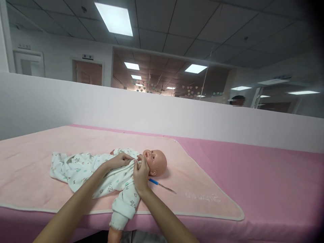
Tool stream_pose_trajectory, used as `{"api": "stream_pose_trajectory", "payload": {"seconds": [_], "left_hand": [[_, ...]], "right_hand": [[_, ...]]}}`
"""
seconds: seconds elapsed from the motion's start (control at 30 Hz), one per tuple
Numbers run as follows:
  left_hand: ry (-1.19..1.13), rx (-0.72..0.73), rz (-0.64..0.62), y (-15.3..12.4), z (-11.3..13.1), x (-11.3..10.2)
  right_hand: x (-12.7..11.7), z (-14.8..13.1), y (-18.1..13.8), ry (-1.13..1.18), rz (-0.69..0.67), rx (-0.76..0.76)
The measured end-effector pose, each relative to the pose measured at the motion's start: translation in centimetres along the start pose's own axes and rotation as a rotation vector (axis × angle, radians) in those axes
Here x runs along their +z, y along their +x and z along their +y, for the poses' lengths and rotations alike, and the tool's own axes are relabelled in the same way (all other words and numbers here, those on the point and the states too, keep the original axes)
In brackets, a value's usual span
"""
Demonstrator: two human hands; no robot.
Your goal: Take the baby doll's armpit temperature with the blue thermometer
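A baby doll lies on its back on a pale pink towel, head to the right. It wears a white printed romper. My left hand pinches the romper's front near the chest. My right hand is closed on the romper's collar just under the doll's chin. One sleeve hangs over the front edge.
A thin tool with a blue handle lies on the towel right of the doll's head. The towel covers a pink table backed by a white partition. A person's head shows beyond the partition at far right.
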State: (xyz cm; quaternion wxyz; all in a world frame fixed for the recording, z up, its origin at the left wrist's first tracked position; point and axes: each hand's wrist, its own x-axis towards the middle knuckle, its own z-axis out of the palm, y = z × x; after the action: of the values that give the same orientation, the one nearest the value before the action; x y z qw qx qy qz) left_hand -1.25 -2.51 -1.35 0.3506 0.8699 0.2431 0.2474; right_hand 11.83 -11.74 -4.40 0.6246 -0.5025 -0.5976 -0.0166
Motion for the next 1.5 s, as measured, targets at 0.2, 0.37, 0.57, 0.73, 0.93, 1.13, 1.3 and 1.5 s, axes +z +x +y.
{"api": "stream_pose_trajectory", "payload": {"seconds": [0.2, 0.37, 0.57, 0.73, 0.93, 1.13, 1.3, 1.5], "left_hand": [[0.025, -0.010, 0.168, -0.1, -0.5, 0.7], [0.039, -0.028, 0.185, 0.1, -0.4, 0.9], [0.100, -0.069, 0.200, -0.3, 0.9, 1.1], [-0.017, -0.083, 0.175, -0.3, 1.0, 1.1], [-0.225, -0.053, 0.118, 0.1, -0.3, 1.0], [-0.286, -0.063, 0.126, 0.2, -0.6, 1.0], [-0.326, -0.041, 0.092, -0.3, 0.3, 0.9], [-0.367, -0.086, 0.172, -0.7, 1.0, 0.8]], "right_hand": [[-0.1, -0.2, 0.1, -0.028, -0.040, -0.003], [-0.2, -0.4, 0.1, -0.038, -0.061, -0.001], [-0.4, -0.6, 0.2, -0.035, -0.075, -0.032], [-0.4, -0.6, 0.3, -0.033, -0.096, -0.059], [-0.4, -0.6, 0.4, -0.026, -0.126, -0.081], [-0.5, -0.7, 0.4, -0.077, -0.153, -0.104], [-0.3, -0.3, 0.5, -0.218, -0.175, -0.168], [0.0, 0.4, 0.3, -0.435, -0.174, -0.280]]}}
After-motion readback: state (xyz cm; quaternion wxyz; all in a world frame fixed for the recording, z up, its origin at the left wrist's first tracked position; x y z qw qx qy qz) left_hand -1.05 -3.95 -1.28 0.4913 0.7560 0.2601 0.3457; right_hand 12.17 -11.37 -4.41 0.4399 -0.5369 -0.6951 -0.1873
